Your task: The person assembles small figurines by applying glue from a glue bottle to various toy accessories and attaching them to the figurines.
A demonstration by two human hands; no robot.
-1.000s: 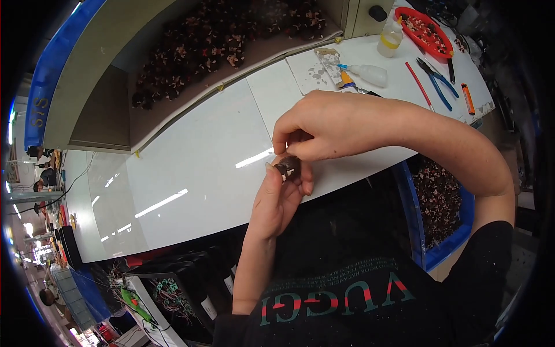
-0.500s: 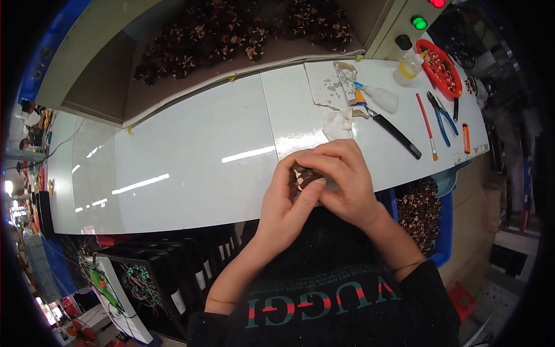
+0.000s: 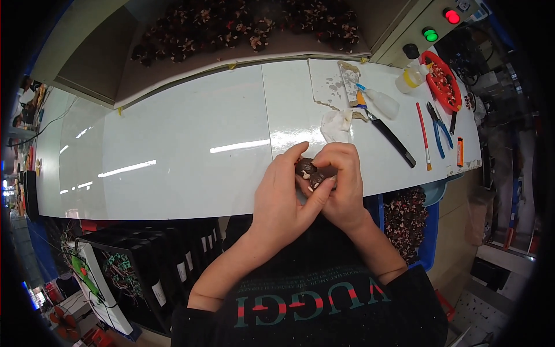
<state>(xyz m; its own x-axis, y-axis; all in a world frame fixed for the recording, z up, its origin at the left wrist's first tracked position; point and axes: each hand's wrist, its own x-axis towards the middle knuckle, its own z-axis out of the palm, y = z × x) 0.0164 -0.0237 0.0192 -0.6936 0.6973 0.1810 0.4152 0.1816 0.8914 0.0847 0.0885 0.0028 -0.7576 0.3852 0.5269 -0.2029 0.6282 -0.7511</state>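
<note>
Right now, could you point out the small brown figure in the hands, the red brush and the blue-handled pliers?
Small brown figure (image 3: 306, 167): head view, on its rounded dark end.
Red brush (image 3: 423, 132): head view, about midway along its handle.
Blue-handled pliers (image 3: 435, 120): head view, near the pivot.

In front of the black T-shirt (image 3: 300, 274), the left hand (image 3: 281, 188) and right hand (image 3: 345, 188) meet with fingers (image 3: 340, 158) curled, the left thumb (image 3: 319, 196) stretched toward the right hand. The left forearm (image 3: 231, 269) and right forearm (image 3: 378, 246) slant inward from the black T-shirt.

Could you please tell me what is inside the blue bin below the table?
The blue bin holds a heap of small dark and pale pieces; its bottom is covered.
</note>
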